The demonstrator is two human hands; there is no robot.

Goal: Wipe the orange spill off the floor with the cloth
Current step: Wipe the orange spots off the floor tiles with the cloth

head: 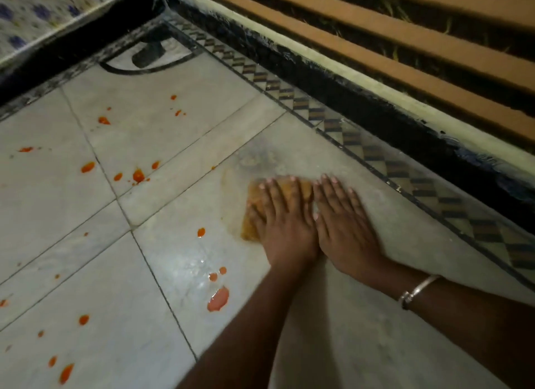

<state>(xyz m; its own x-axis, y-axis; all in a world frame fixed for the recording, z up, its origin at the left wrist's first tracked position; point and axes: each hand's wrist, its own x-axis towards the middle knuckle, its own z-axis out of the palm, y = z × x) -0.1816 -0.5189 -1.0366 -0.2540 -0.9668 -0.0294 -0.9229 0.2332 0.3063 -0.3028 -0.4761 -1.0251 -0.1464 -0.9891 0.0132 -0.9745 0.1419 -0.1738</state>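
An orange-stained cloth (251, 212) lies flat on the pale tiled floor (362, 330). My left hand (285, 220) presses on it with straight, spread fingers and covers most of it. Beside it my right hand (344, 223), a silver bangle on its wrist, lies flat with fingers straight, its inner edge by the cloth's right end. Orange spill drops (138, 175) are scattered over the tiles to the left, with a larger pale blob (218, 299) near my left forearm. A faint orange smear (231, 186) rings the cloth.
A patterned tile border (376, 157) and a dark skirting (347, 99) run diagonally at the right, with brown wooden slats (419, 41) beyond. A bed with a floral sheet (34, 12) and its dark leg (149, 52) stand at the top left.
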